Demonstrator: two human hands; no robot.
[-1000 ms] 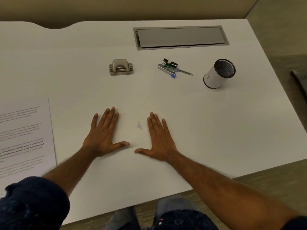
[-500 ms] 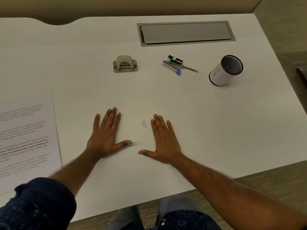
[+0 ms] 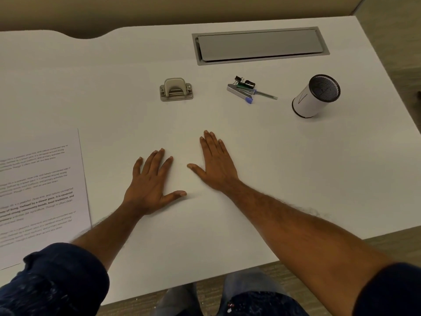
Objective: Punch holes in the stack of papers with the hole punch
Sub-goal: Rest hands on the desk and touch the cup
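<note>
While the fingers point(image 3: 159, 160) of the left hand point(image 3: 149, 185) lie on the white desk point(image 3: 284, 169), we see them straight and a little spread, with the thumb pointing to the right; they hold nothing. The fingers point(image 3: 210, 144) of the right hand point(image 3: 216, 166) are also straight but closer together, the thumb pointing to the left, and they hold nothing too. The right hand is a bit farther from the body than the left hand, and the two are near each other without touching. Both forearms are bare, and dark blue sleeves point(image 3: 61, 279) show at the bottom edge.

The hole punch point(image 3: 176, 90) stands beyond the hands, well apart from them. The stack of papers point(image 3: 41, 192), with printed text, lies at the left side of the desk, well apart from the hole punch and partly cut by the picture border. To the right of the hole punch we see a silver tool point(image 3: 239, 92) with a blue end, black binder clips point(image 3: 245, 81) and a thin pen point(image 3: 266, 95) close together, then a white cup point(image 3: 312, 103) with black mesh. Behind them a grey hatch point(image 3: 259, 45) is set in the desk
</note>
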